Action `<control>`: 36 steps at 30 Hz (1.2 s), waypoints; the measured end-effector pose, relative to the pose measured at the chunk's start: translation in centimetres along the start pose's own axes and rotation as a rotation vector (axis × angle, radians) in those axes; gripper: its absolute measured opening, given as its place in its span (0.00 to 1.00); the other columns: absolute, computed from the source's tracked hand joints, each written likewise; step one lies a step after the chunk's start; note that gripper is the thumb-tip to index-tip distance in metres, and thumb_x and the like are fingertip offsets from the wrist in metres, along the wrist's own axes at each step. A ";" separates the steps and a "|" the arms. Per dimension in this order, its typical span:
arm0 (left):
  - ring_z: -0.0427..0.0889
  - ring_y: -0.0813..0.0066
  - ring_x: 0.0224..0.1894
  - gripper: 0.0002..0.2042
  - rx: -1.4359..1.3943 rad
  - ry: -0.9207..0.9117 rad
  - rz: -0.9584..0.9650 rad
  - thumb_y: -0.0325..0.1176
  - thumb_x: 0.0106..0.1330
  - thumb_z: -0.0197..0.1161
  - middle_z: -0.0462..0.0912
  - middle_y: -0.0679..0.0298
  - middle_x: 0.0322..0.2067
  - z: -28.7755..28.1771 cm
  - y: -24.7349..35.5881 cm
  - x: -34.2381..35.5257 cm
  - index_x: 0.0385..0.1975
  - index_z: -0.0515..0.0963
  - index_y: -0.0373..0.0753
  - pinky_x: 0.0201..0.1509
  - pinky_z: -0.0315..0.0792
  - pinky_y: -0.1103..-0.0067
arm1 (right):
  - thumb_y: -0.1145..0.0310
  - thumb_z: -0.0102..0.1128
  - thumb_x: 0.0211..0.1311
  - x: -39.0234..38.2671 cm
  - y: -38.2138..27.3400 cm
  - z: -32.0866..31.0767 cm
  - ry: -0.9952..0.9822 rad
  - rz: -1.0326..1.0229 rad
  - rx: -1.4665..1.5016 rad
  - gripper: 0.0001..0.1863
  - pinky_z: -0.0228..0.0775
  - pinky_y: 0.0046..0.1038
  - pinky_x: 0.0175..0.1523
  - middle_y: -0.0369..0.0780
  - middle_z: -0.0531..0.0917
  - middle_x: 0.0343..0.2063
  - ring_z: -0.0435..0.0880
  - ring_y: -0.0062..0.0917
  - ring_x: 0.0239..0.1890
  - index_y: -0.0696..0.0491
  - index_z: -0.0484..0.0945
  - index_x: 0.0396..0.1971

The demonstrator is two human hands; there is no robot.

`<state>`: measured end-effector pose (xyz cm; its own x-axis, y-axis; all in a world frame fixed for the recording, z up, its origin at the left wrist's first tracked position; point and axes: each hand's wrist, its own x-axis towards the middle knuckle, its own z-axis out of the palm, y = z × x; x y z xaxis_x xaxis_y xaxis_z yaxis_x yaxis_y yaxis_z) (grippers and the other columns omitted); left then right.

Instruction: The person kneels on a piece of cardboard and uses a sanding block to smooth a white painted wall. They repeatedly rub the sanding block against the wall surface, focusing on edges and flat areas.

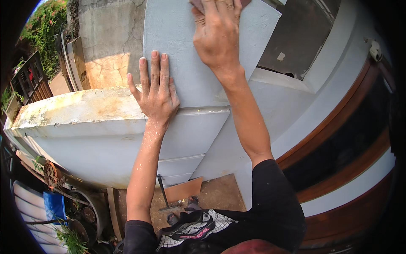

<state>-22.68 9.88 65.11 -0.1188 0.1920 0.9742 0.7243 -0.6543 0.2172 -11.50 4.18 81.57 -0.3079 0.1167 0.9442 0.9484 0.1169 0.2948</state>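
Note:
My left hand (156, 93) lies with fingers stretched out flat against the pale grey, rough-painted column (173, 25), just above a ledge where the white wall (80, 106) with yellowish stained top meets it. Higher on the same column, near the top edge of the view, my right hand (215, 36) is pressed down on a brown flat sheet or pad (245, 4), partly out of frame and mostly hidden under my fingers. Pale dust or flecks are on my left hand and forearm.
A wooden-framed door or window (334, 131) curves along the right, below a white fixture (375, 50). Potted plants (53, 173) and a blue container (54, 207) stand lower left. An orange board (184, 188) and a black long-handled tool (161, 188) are by my feet.

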 end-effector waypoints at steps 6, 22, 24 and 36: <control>0.55 0.68 0.80 0.30 -0.049 0.039 0.023 0.34 0.70 0.56 0.63 0.73 0.77 0.6 -0.2 0.2 0.75 0.67 0.50 0.83 0.34 0.53 | 0.70 0.59 0.68 -9.7 1.8 -1.8 -0.111 0.054 -0.097 0.34 0.51 0.55 0.78 0.47 0.67 0.74 0.61 0.44 0.77 0.57 0.64 0.74; 0.55 0.68 0.80 0.31 0.011 -0.007 -0.009 0.37 0.71 0.54 0.61 0.70 0.78 0.2 0.6 0.1 0.75 0.65 0.47 0.83 0.33 0.54 | 0.69 0.58 0.69 -0.7 3.2 -1.6 0.064 0.016 -0.125 0.33 0.50 0.52 0.79 0.47 0.66 0.74 0.61 0.42 0.78 0.54 0.66 0.73; 0.55 0.70 0.80 0.30 0.053 -0.019 -0.001 0.38 0.71 0.54 0.61 0.70 0.78 0.0 0.4 0.0 0.75 0.66 0.47 0.84 0.34 0.55 | 0.70 0.58 0.69 -5.9 3.4 -2.4 -0.080 0.011 -0.126 0.33 0.50 0.53 0.79 0.48 0.65 0.75 0.60 0.44 0.78 0.55 0.65 0.74; 0.55 0.67 0.81 0.29 -0.215 0.139 -0.099 0.31 0.70 0.54 0.63 0.68 0.77 0.2 0.2 0.1 0.73 0.68 0.44 0.83 0.40 0.60 | 0.71 0.58 0.71 -8.9 -1.7 -0.7 -0.268 -0.074 0.156 0.33 0.48 0.56 0.79 0.50 0.64 0.75 0.58 0.48 0.78 0.60 0.62 0.74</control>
<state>-22.44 9.87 65.26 -0.2850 0.1703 0.9433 0.5458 -0.7802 0.3058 -10.31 2.20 72.75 -0.4043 0.3560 0.8425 0.9060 0.2822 0.3155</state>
